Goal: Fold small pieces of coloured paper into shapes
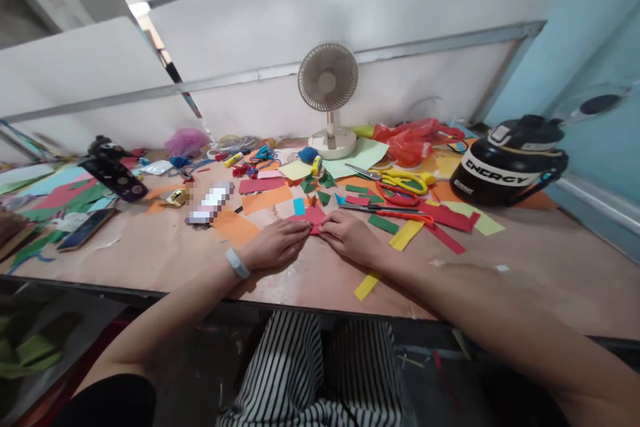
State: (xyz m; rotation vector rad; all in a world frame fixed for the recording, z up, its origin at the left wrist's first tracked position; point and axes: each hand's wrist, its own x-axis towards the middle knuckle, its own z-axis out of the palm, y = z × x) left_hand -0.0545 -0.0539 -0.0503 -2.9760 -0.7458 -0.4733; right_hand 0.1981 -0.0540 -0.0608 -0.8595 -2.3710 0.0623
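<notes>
A small piece of red paper (314,215) lies on the table between my two hands, partly covered by the fingers. My left hand (280,242) comes in from the left with fingers together, closed on the paper's near left edge. From the other side my right hand (350,235) pinches its right edge; the thumbs are mostly hidden. Just beyond sits a small blue paper piece (299,206). Orange-handled scissors (410,214) lie right of the right hand, behind a yellow paper strip (406,235). Another yellow strip (367,285) is under the right forearm.
A white fan (328,80) stands at the back. Yellow-handled scissors (400,180) and several green and red scraps lie right of centre. A black jug (505,163) stands at the right, a dark bottle (117,173) at the left. Phones (87,229) and orange sheets (235,227) lie leftward.
</notes>
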